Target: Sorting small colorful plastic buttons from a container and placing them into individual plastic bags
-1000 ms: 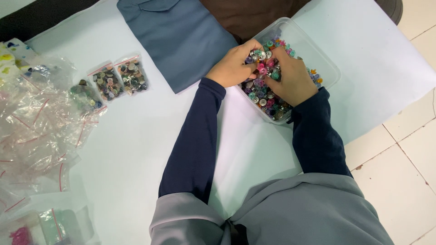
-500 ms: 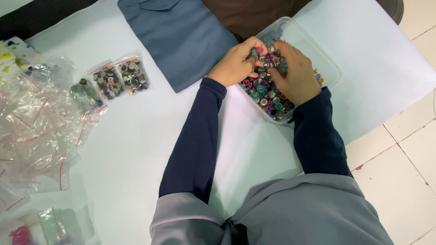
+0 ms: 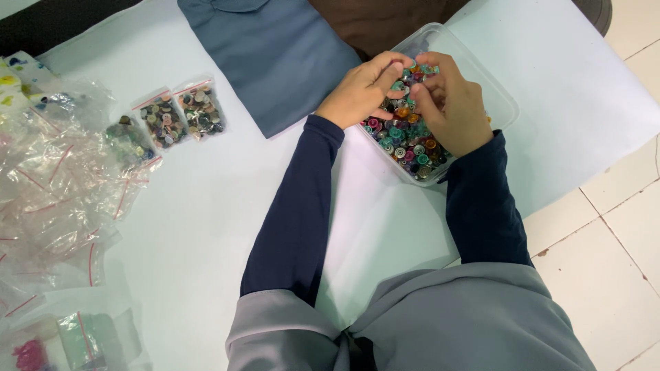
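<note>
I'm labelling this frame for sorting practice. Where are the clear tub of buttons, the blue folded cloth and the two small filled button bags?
clear tub of buttons (image 3: 496,96), head view, bare right rim.
blue folded cloth (image 3: 275,62), head view, its middle.
small filled button bags (image 3: 200,110), head view, the right-hand bag's middle.

Both hands now higher over buttons

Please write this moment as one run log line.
left hand: in clear tub | right hand: over buttons | filled bags: aside

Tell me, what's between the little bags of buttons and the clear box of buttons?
The folded blue cloth lies between the button bags and clear box, in the head view.
</note>
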